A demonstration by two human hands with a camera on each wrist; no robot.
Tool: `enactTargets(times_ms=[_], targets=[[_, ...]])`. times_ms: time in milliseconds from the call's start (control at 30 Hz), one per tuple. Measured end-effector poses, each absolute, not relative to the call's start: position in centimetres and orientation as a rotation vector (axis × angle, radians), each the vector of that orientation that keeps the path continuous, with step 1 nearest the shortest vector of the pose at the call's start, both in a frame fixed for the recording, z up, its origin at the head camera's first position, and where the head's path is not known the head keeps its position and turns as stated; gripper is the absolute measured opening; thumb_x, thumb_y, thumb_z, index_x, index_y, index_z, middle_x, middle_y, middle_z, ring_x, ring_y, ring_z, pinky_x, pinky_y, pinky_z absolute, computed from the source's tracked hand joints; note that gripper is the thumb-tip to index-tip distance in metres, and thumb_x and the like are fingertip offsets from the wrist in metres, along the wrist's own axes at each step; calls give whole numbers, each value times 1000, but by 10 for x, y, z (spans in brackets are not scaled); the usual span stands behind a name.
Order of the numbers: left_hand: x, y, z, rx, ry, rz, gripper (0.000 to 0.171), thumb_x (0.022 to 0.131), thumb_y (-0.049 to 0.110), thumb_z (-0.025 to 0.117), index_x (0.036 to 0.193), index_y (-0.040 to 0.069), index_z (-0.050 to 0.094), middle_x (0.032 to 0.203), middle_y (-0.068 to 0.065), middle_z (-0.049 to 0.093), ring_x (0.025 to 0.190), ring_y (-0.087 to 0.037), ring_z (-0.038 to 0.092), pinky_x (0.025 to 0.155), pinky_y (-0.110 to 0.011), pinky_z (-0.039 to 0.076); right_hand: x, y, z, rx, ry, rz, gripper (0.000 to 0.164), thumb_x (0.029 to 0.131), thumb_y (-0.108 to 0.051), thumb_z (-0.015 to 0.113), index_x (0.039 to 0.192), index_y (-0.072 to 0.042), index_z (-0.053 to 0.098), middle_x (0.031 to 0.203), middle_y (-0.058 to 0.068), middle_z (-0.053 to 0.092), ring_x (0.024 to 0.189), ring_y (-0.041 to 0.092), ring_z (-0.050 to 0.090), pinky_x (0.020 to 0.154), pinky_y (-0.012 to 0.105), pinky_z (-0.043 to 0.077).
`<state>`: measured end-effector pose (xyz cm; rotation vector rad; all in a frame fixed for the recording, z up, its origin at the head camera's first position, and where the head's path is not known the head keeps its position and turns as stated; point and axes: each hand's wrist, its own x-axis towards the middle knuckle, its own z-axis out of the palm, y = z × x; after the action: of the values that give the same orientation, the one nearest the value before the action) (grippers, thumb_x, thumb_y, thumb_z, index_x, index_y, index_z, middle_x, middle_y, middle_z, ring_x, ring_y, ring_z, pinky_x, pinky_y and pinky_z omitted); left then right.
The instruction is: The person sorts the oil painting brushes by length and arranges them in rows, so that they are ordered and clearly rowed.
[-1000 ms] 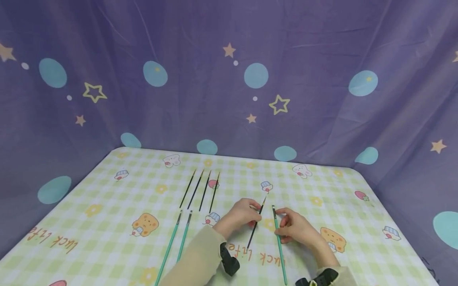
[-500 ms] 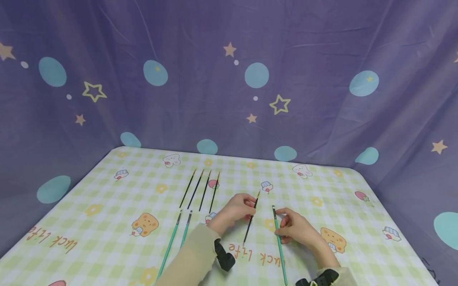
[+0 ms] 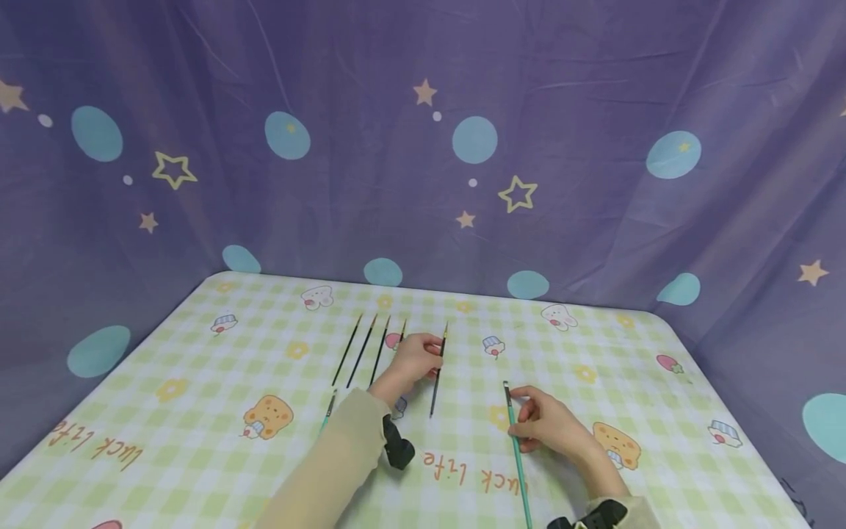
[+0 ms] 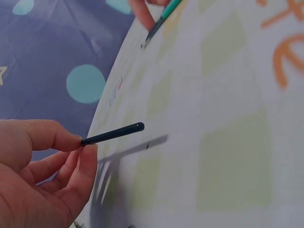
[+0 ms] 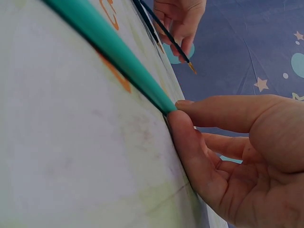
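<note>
My left hand [image 3: 415,358] pinches a thin black paintbrush [image 3: 438,382] between thumb and fingers, its pale tip pointing to the back. In the left wrist view the black handle end [image 4: 118,132] juts out above the cloth and casts a shadow. My right hand [image 3: 547,420] pinches a green flat paintbrush [image 3: 518,463] near its dark ferrule; the brush lies along the cloth. Close to the left hand, several thin black paintbrushes [image 3: 360,353] lie side by side. Under the left forearm, another green paintbrush [image 3: 329,411] is mostly hidden.
A green-and-white checked cloth [image 3: 198,382] with printed cartoons and lettering covers the table. Behind it hangs a purple curtain [image 3: 370,198] with stars and dots. Black straps with small devices circle both wrists.
My left hand has carried the black paintbrush left and toward the back, near the row of black brushes. Its forearm now covers more of the green brushes. The right hand holds still.
</note>
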<state>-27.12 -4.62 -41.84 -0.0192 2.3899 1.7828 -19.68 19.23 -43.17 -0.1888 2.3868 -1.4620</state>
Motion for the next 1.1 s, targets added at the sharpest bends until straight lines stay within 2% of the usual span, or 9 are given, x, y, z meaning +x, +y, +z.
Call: enactTargets(times_ms=[233, 367, 600, 767, 833, 967, 1100], targets=[[-282, -57, -416, -131, 2574, 1617, 43, 75, -7, 57, 118, 0, 58, 88, -9, 59, 52, -12, 53, 47, -24, 48, -195, 192, -429, -179, 2371, -1474, 62, 75, -4, 70, 129, 3, 40, 80, 9, 50, 56, 16, 56, 55, 34, 54], [-286, -63, -414, -133, 2725, 1446, 41, 77, -4, 57, 117, 2, 60, 78, -7, 62, 46, -13, 52, 44, -23, 44, -194, 192, -428, -165, 2371, -1474, 62, 75, -5, 70, 129, 1, 40, 80, 9, 50, 57, 16, 57, 55, 33, 54], [-288, -71, -410, -145, 2843, 1276, 38, 79, 0, 53, 116, 2, 61, 66, -4, 61, 46, -13, 51, 49, -23, 43, -195, 192, -429, -160, 2383, -1475, 62, 75, -4, 70, 129, 1, 41, 81, 9, 49, 57, 17, 56, 54, 33, 54], [-288, -71, -410, -151, 2887, 1189, 31, 78, -1, 52, 105, 2, 66, 54, -3, 56, 43, -12, 48, 47, -23, 39, -196, 193, -429, -166, 2384, -1473, 61, 75, -4, 70, 129, 0, 41, 80, 10, 50, 57, 17, 56, 55, 33, 54], [-290, -70, -409, -162, 2910, 1125, 23, 77, -2, 51, 92, 1, 68, 51, -3, 54, 42, -12, 46, 44, -23, 36, -195, 193, -429, -177, 2381, -1474, 62, 75, -4, 70, 129, 1, 41, 80, 10, 50, 57, 17, 56, 54, 33, 54], [-291, -68, -408, -184, 2959, 1007, 16, 76, -3, 50, 71, 2, 64, 52, -4, 56, 40, -12, 43, 39, -23, 32, -195, 193, -430, -175, 2381, -1476, 62, 75, -4, 70, 130, 1, 40, 80, 9, 49, 57, 18, 56, 54, 34, 54], [-291, -67, -406, -188, 2977, 971, 17, 77, -3, 50, 67, 6, 61, 56, -4, 57, 40, -12, 41, 38, -22, 31, -195, 192, -429, -162, 2388, -1472, 62, 75, -3, 69, 130, 1, 40, 81, 9, 49, 57, 18, 56, 54, 34, 54]])
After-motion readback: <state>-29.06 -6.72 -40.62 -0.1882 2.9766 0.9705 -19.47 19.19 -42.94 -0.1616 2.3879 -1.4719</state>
